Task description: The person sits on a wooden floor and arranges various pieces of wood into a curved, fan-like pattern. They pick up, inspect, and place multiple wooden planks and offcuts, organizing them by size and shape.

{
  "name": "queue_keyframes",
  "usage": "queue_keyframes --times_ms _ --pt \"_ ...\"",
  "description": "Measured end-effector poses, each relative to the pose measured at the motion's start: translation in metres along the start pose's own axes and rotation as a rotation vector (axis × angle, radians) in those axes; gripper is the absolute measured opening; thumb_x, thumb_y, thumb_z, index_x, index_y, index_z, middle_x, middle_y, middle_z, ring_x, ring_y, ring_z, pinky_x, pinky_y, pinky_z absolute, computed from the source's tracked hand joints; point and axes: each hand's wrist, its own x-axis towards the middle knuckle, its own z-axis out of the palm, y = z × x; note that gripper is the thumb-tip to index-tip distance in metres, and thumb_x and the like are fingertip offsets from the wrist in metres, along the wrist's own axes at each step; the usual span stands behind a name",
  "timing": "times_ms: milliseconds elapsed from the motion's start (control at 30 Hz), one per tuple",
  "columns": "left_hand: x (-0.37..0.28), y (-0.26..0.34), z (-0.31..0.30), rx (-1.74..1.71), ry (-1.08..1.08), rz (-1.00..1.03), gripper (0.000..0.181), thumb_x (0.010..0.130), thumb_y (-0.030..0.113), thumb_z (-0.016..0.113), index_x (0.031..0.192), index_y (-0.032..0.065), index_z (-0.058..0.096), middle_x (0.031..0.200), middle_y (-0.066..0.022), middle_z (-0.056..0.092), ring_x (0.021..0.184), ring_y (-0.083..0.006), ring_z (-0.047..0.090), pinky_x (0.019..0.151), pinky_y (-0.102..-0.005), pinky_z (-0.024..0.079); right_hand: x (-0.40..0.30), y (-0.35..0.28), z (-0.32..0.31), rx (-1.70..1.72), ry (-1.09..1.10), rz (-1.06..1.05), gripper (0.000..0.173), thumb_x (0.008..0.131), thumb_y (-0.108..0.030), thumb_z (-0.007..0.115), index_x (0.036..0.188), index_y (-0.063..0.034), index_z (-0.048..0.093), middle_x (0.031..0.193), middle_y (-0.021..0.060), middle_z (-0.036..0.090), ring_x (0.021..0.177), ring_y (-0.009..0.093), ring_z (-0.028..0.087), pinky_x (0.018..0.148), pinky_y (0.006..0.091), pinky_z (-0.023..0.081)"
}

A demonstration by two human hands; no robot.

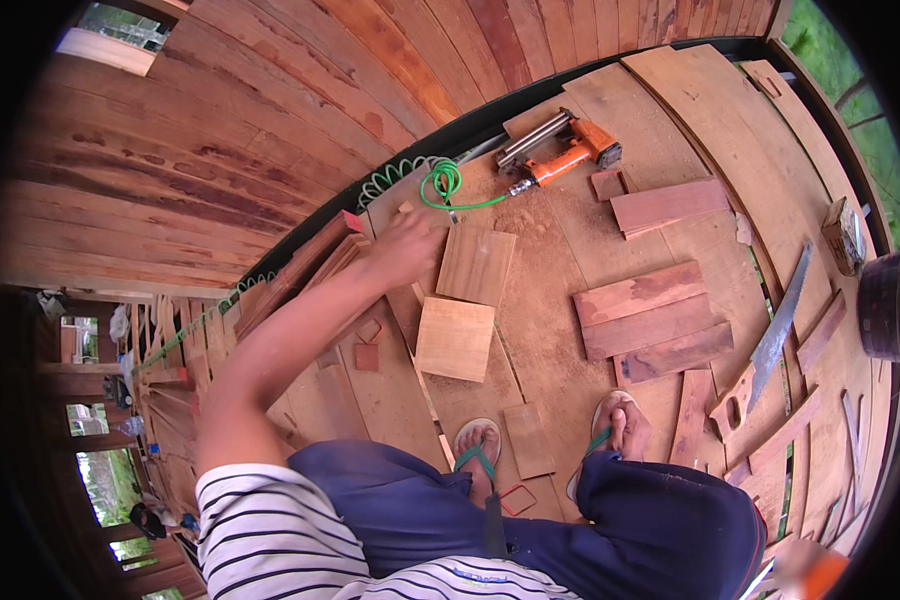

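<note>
My left hand point(412, 244) reaches forward over the board floor, blurred, with its fingers partly hidden. Whether it holds anything cannot be told. A small wood piece point(405, 207) shows just beyond its fingers. Right of the hand lies a square wooden board point(476, 264), with a paler square board point(456, 339) touching its near edge. A stack of reddish wood strips point(307, 270) lies left of the hand, partly behind my forearm. My right hand is not clearly visible; a blurred shape beside an orange object point(829, 576) at the lower right may be it.
An orange pneumatic nailer point(566, 154) lies ahead, joined to a green coiled hose point(442, 180). Reddish boards point(645, 315) lie to the right, near a handsaw point(776, 337) and a dark bucket point(879, 307). A plank wall point(285, 127) rises at the far left. Sawdust covers parts of the floor.
</note>
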Motion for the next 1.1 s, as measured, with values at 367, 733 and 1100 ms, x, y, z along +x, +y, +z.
queue_keyframes --times_ms 367,733,1100 --pt "-0.101 0.091 0.120 -0.735 0.346 -0.720 0.051 0.086 0.029 0.078 0.119 -0.0068 0.064 0.095 -0.0162 0.071 0.090 -0.0255 0.070 0.083 -0.0352 0.054 0.005 -0.017 -0.008 -0.097 -0.052 0.029 0.032 0.101 -0.035 0.053 0.093 -0.0077 0.066 0.079 0.0211 0.066 0.075 0.044 0.066 0.066 0.0454 0.052" --pt "-0.025 0.057 0.112 -1.759 0.330 -0.684 0.025 0.096 0.012 0.068 0.113 -0.0050 0.065 0.096 -0.0048 0.070 0.083 -0.0111 0.062 0.076 -0.0270 0.051 0.004 -0.022 -0.006 -0.244 -0.048 0.046 0.030 0.101 -0.035 0.053 0.096 -0.0094 0.068 0.082 0.0194 0.068 0.077 0.042 0.068 0.067 0.0451 0.054" --pt "0.036 0.086 0.178 -1.139 0.351 -0.715 0.105 0.080 0.027 0.084 0.157 -0.0068 0.020 0.156 -0.0298 0.034 0.142 -0.0377 0.039 0.117 -0.0460 0.035 0.012 -0.041 -0.012 -0.222 -0.049 -0.065 0.025 0.098 -0.035 0.053 0.099 -0.0135 0.066 0.088 0.0149 0.067 0.083 0.039 0.068 0.073 0.0466 0.055"
